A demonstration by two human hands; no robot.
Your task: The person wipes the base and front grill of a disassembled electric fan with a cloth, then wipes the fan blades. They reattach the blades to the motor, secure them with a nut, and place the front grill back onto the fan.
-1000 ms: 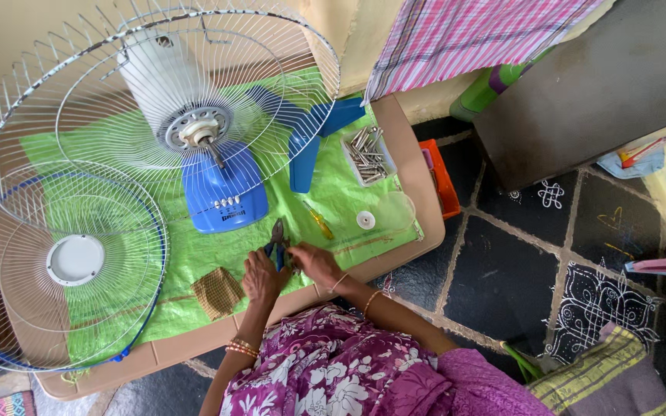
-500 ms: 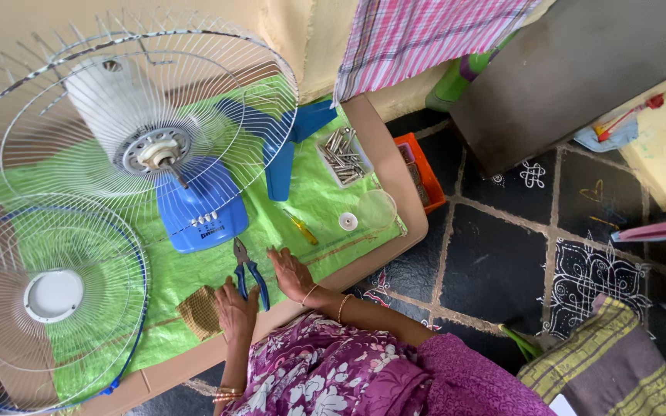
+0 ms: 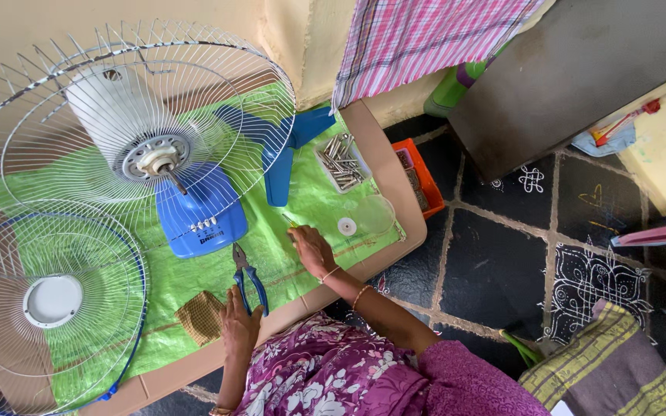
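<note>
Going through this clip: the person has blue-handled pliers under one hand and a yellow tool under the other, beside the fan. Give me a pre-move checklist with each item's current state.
1. Left hand has a grip on the blue-handled pliers: ok, fingers rest on the handle ends; pliers lie on the green sheet.
2. Right hand has a grip on the yellow tool: cannot tell, the hand covers most of it.
3. Pliers' jaws closed: ok, tips look together.
4. Fan's rear guard on the fan: ok, it surrounds the motor.
5. Front guard off: ok, it lies flat at the left.
6. Screws at hand: ok, piled beside the blue blade.
</note>
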